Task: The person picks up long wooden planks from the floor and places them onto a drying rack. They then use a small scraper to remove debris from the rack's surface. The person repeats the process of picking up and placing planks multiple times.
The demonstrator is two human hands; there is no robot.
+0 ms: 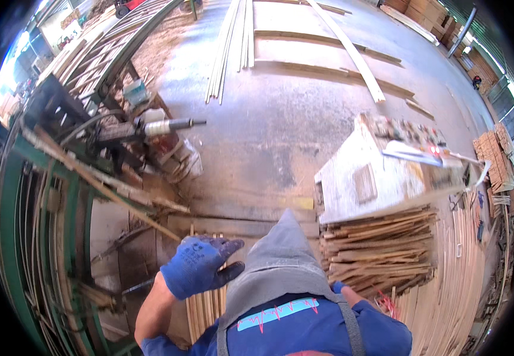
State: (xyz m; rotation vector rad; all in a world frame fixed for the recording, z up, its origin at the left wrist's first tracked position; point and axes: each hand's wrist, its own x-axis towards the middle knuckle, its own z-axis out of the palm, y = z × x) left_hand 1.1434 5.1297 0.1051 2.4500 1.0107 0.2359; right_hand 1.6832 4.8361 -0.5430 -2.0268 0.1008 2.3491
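My left hand (200, 265), in a blue glove with dark fingertips, is held out beside my grey apron (283, 255). Its fingers and thumb are apart with nothing between them. The end of a long thin wooden strip (132, 204) comes close to this glove; whether they touch I cannot tell. Below the hand, several narrow wooden strips (205, 311) lie side by side. Of my right hand (337, 287) only a small patch of blue glove shows past the apron's right edge. Its fingers are hidden. Just beyond it lies a stack of rough brown wooden sticks (381, 255).
A green machine frame (17, 207) fills the left side. A white control box (358, 172) with several knobs stands ahead to the right. Long pale boards (230, 53) lie farther off on the floor. More strips (447, 279) are laid out at the right.
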